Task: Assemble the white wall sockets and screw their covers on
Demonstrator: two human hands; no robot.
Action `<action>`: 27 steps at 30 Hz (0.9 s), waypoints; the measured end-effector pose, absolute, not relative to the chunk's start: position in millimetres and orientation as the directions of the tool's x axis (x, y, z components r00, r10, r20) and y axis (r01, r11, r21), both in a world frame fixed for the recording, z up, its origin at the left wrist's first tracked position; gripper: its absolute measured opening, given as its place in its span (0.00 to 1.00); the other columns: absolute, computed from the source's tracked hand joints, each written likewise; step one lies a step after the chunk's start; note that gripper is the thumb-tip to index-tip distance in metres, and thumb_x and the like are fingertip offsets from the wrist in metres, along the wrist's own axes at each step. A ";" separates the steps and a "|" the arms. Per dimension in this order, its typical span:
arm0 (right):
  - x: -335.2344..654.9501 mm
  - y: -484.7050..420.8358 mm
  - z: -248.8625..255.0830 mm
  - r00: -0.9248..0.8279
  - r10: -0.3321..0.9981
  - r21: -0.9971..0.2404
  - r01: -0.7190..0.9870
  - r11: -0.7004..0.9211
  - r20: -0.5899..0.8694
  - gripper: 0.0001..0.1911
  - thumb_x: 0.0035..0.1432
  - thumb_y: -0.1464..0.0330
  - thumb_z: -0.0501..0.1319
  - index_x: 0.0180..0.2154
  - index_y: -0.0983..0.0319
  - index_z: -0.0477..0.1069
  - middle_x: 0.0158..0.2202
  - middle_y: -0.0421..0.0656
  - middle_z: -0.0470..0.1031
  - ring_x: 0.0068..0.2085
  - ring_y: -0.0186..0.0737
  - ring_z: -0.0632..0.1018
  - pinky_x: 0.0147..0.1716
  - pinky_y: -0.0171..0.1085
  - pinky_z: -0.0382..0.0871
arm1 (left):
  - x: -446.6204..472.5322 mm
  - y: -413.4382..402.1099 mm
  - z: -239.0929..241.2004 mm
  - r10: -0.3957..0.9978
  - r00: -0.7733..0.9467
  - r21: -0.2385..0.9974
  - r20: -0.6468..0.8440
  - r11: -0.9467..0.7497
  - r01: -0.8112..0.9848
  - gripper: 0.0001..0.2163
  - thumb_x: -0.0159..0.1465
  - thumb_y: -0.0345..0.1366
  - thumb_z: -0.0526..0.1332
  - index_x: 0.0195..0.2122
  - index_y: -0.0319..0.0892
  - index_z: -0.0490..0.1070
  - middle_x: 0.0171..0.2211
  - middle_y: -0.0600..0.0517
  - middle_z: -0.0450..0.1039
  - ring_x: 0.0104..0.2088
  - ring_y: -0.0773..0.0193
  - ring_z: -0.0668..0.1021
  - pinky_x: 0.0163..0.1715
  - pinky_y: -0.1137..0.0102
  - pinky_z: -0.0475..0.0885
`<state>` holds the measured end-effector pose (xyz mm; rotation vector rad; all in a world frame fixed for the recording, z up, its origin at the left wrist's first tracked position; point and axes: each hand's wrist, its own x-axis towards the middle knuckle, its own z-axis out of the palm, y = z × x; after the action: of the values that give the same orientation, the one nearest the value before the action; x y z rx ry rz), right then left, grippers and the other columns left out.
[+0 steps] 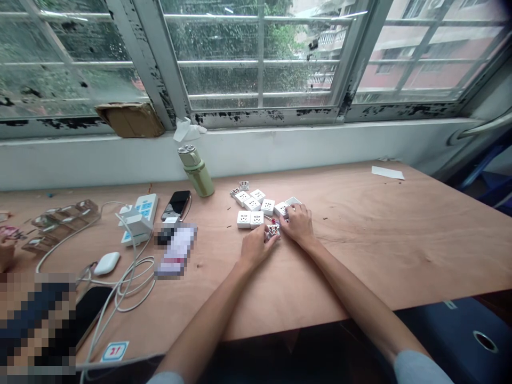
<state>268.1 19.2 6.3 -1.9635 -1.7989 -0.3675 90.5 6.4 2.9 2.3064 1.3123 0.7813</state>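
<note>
Both my hands rest on a wooden table [360, 245] near its middle. My left hand [256, 246] is closed around a small socket insert [273, 230] with metal contacts. My right hand [296, 224] pinches the same piece from the right, fingers curled over it. Just beyond my hands lie several white socket modules [253, 209] in a loose cluster. One more bare insert [243, 186] lies at the far end of that cluster.
A green flask [196, 170] stands behind the modules. To the left lie a black phone [176, 204], a white power strip [141, 216], coiled white cables [132, 282], a white mouse [106, 263], clear plastic cases [60, 221]. Another person's hand [6, 250] shows at the left edge.
</note>
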 end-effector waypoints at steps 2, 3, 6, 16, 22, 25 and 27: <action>263.3 21.8 9.6 0.169 0.871 -0.129 0.984 -0.122 0.461 0.15 0.60 0.61 0.56 0.42 0.65 0.72 0.44 0.54 0.72 0.47 0.52 0.67 0.44 0.46 0.58 | 90.0 6.1 3.3 0.868 0.413 0.585 0.278 -0.493 0.644 0.16 0.63 0.52 0.58 0.36 0.43 0.65 0.26 0.55 0.70 0.27 0.64 0.72 0.26 0.71 0.59; 261.0 22.4 11.2 0.188 0.871 -0.120 0.982 -0.149 0.454 0.16 0.60 0.60 0.56 0.42 0.66 0.72 0.43 0.55 0.72 0.47 0.53 0.67 0.43 0.46 0.58 | 89.8 6.0 3.3 0.867 0.415 0.592 0.275 -0.493 0.637 0.16 0.63 0.52 0.58 0.37 0.43 0.65 0.26 0.55 0.70 0.27 0.64 0.72 0.26 0.71 0.60; 256.1 21.6 14.8 0.208 0.870 -0.101 0.978 -0.182 0.447 0.17 0.60 0.60 0.56 0.43 0.66 0.71 0.43 0.56 0.72 0.46 0.54 0.67 0.42 0.47 0.58 | 89.5 5.7 3.0 0.867 0.416 0.600 0.276 -0.493 0.630 0.15 0.63 0.51 0.57 0.37 0.43 0.65 0.26 0.55 0.69 0.27 0.65 0.72 0.27 0.71 0.61; 256.1 20.2 12.4 0.195 0.876 -0.091 0.981 -0.172 0.441 0.17 0.60 0.60 0.55 0.44 0.66 0.70 0.43 0.56 0.72 0.46 0.54 0.67 0.42 0.48 0.57 | 88.5 4.6 5.1 0.861 0.409 0.584 0.302 -0.507 0.634 0.13 0.64 0.49 0.58 0.39 0.44 0.64 0.39 0.49 0.71 0.38 0.60 0.75 0.35 0.68 0.68; 256.0 20.1 11.0 0.193 0.866 -0.095 0.981 -0.168 0.462 0.16 0.60 0.61 0.55 0.44 0.65 0.70 0.44 0.55 0.73 0.47 0.54 0.67 0.43 0.48 0.57 | 88.5 5.3 4.0 0.863 0.401 0.600 0.308 -0.503 0.622 0.14 0.63 0.50 0.58 0.38 0.43 0.64 0.38 0.49 0.71 0.38 0.60 0.74 0.35 0.68 0.69; 256.8 21.3 10.5 0.193 0.869 -0.118 0.981 -0.156 0.455 0.15 0.60 0.63 0.54 0.44 0.65 0.69 0.44 0.55 0.73 0.48 0.54 0.67 0.44 0.48 0.57 | 88.4 5.2 3.7 0.858 0.401 0.603 0.320 -0.511 0.612 0.15 0.63 0.49 0.59 0.38 0.43 0.65 0.38 0.49 0.71 0.37 0.61 0.74 0.35 0.68 0.69; 257.5 22.3 10.0 0.204 0.871 -0.140 0.978 -0.157 0.446 0.14 0.60 0.64 0.54 0.44 0.65 0.69 0.45 0.55 0.73 0.49 0.55 0.67 0.45 0.49 0.56 | 88.2 5.0 4.1 0.861 0.398 0.606 0.317 -0.507 0.613 0.14 0.63 0.49 0.59 0.38 0.43 0.65 0.38 0.49 0.71 0.37 0.61 0.74 0.34 0.68 0.69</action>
<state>257.5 22.3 10.0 -2.0924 -1.7235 -0.3678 88.2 5.0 4.1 2.2678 1.2683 0.8601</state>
